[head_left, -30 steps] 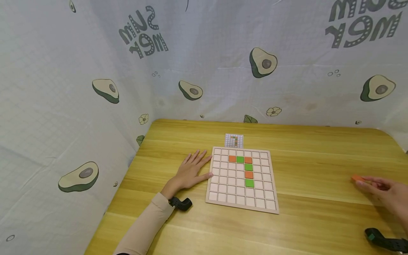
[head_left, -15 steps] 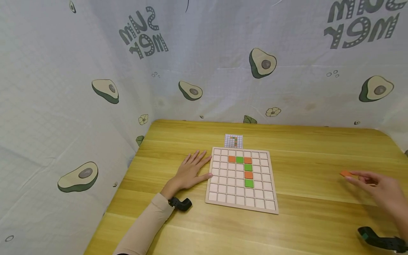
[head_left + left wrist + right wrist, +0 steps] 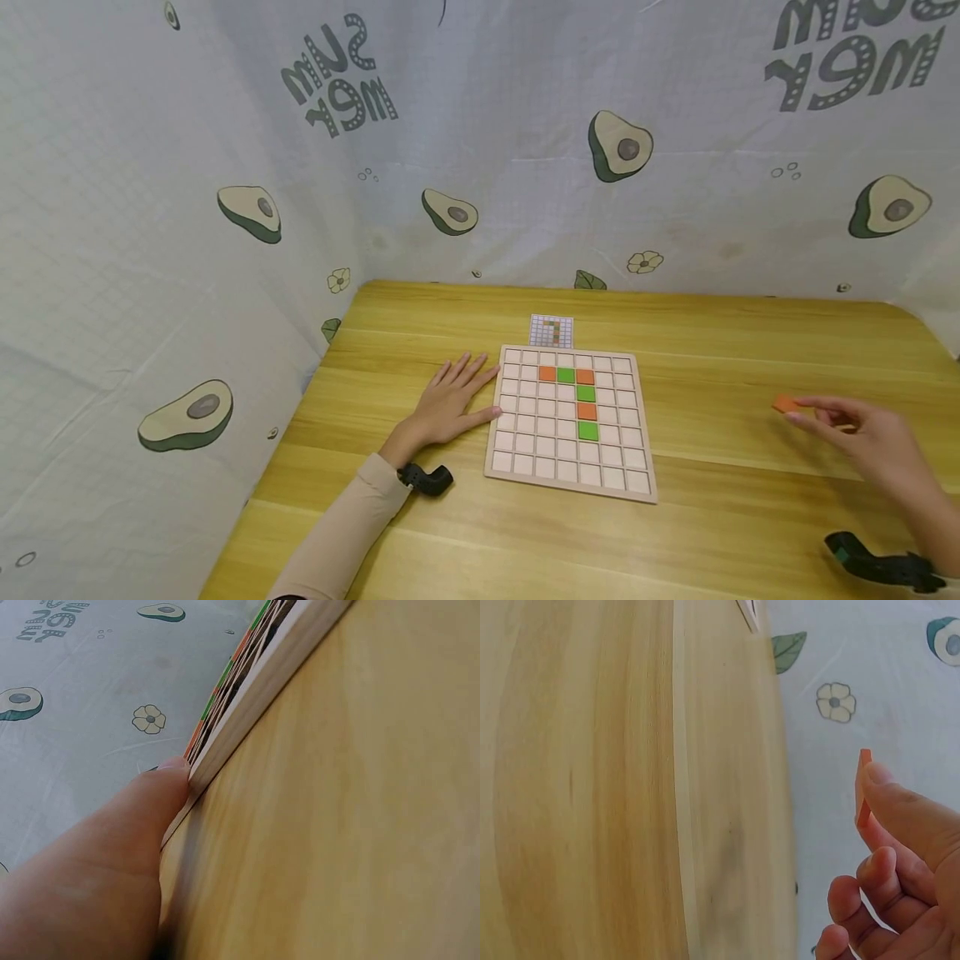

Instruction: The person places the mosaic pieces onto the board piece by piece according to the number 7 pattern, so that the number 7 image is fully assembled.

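Observation:
My right hand (image 3: 862, 429) pinches a thin orange square tile (image 3: 785, 404) between thumb and fingertip, held over the table to the right of the board. In the right wrist view the orange tile (image 3: 863, 787) shows edge-on, with the other fingers loosely bent. A pale wooden grid board (image 3: 525, 471) lies mid-table. Orange and green tiles alternate in it, three across an upper row and three more running down from the row's right end. My left hand (image 3: 447, 402) lies spread on the table, its thumb (image 3: 142, 810) at the board's left edge.
A small printed card (image 3: 551, 331) with a coloured grid pattern lies against the board's far edge. The wooden table (image 3: 720, 333) ends at a white curtain (image 3: 510, 100) printed with avocados. Each wrist wears a black strap mount, the left one (image 3: 425, 479) near the board.
My right hand has moved left across the table with the orange tile, toward the board. The left hand, the board and its tiles have stayed put.

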Motion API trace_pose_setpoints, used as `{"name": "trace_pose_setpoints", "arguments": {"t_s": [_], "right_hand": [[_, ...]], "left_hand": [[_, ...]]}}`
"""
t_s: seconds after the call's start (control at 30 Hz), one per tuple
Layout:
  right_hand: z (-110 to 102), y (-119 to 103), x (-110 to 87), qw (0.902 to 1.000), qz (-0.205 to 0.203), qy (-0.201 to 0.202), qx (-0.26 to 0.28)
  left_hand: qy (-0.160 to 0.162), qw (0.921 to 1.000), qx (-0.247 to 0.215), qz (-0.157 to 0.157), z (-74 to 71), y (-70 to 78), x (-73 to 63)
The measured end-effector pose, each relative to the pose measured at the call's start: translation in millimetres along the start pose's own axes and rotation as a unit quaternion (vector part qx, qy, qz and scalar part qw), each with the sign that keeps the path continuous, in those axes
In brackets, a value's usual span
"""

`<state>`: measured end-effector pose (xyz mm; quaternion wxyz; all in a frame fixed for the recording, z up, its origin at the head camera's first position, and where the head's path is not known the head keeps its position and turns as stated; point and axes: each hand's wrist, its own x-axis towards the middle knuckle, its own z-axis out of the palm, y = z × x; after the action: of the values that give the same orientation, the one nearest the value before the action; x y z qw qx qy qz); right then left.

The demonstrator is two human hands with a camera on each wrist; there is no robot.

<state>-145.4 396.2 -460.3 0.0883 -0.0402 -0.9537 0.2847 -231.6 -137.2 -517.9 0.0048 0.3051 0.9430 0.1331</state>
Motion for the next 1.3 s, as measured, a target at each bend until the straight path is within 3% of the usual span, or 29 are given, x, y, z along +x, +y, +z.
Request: {"name": "trace_pose_setpoints", "arguments": {"t_s": [0.33, 0.63, 0.83, 1.3], "right_hand": [[9.2, -15.3, -0.8, 0.999, -0.035, -0.003, 0.029], [19.1, -32.5, -3.0, 0.9914, -0.088, -0.025, 0.094], [29.4, -46.4, -2.3, 0.9881, -0.114, -0.032, 0.099], [46.3, -56.6, -2.1, 0.9865, -0.12, -0.048, 0.101]], "left_hand": [[-0.006, 1.0, -0.001, -0.007, -0.7, 0.7, 0.7], [-0.008, 0.9999, -0.003, -0.005, -1.1, 0.8, 0.5], [-0.002, 1.0, -0.003, -0.001, -2.0, 0.6, 0.1], [-0.006, 1.0, 0.002, -0.005, -0.6, -0.5, 0.8]]}}
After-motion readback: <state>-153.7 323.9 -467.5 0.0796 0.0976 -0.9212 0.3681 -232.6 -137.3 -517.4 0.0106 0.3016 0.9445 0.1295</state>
